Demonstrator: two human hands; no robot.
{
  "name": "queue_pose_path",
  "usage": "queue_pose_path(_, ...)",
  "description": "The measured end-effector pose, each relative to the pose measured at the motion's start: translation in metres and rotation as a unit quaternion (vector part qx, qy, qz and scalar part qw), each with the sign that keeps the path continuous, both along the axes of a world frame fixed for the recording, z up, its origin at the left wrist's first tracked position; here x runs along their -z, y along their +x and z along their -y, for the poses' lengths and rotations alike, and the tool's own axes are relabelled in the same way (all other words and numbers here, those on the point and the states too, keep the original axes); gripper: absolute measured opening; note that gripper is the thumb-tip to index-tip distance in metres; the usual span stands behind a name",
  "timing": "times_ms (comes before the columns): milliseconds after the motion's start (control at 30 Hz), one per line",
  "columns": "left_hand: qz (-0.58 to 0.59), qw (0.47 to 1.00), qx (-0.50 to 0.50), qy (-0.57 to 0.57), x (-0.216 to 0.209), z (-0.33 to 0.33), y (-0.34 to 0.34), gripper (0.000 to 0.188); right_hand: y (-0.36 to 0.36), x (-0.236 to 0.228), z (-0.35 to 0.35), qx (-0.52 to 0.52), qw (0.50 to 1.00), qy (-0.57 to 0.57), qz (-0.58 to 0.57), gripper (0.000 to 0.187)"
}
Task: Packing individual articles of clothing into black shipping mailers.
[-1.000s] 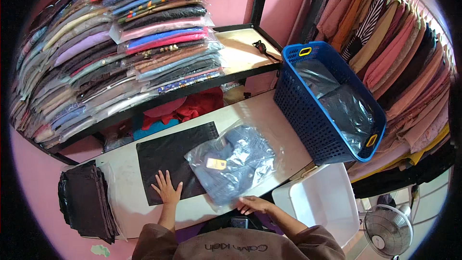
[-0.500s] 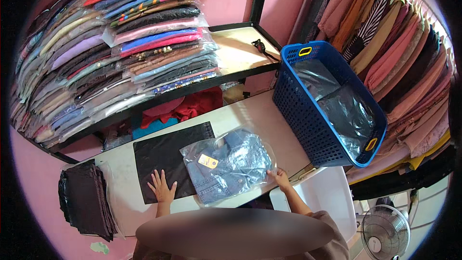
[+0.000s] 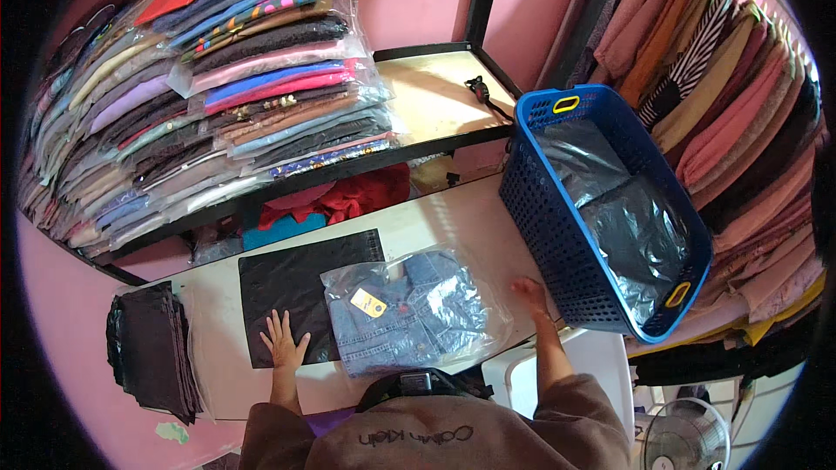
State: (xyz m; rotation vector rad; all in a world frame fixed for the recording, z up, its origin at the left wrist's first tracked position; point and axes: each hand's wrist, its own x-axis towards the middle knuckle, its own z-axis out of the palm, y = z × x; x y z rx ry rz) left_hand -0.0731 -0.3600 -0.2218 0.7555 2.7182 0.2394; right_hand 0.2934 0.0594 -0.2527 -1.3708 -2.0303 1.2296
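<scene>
A folded denim garment in a clear plastic bag (image 3: 409,312) with a small yellow tag lies on the white table (image 3: 453,222), partly over a flat black mailing bag (image 3: 296,283). My left hand (image 3: 283,344) rests flat with fingers spread on the black bag, just left of the denim packet. My right hand (image 3: 529,292) lies on the table at the packet's right edge, beside the blue basket; whether it touches the plastic is unclear.
A blue plastic basket (image 3: 557,235) holding black bags stands at the table's right end. A stack of black bags (image 3: 148,348) lies at the left. Shelves of bagged folded clothes (image 3: 218,96) rise behind, hanging garments (image 3: 731,96) at right, a white stool (image 3: 601,365) and fan (image 3: 688,435) below.
My right hand has moved from the near edge of the table out to the right, beside the basket. The denim packet has shifted slightly. My left hand stays on the black bag.
</scene>
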Motion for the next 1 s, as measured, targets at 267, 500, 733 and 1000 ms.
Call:
queue_pose_path(267, 0.008, 1.0, -0.004, -0.026, -0.002, 0.001, 0.001, 0.083, -0.144, 0.03, -0.053, -0.287, 0.93, 0.226, -0.04, 0.038)
queue_pose_path(500, 0.003, 1.0, -0.002, -0.015, 0.001, -0.002, 0.0, 0.082, -0.127, 0.023, -0.074, -0.259, 0.96, 0.105, -0.001, 0.026)
queue_pose_path(733, -0.029, 0.998, -0.06, -0.017, -0.003, -0.014, 0.016, 0.075, -0.114, -0.041, -0.07, -0.27, 0.902, 0.259, 0.214, 0.041)
queue_pose_path(1000, -0.064, 0.988, -0.133, 0.046, 0.015, -0.042, 0.048, 0.071, -0.193, -0.048, -0.01, -0.353, 0.889, 0.187, 0.224, 0.05)
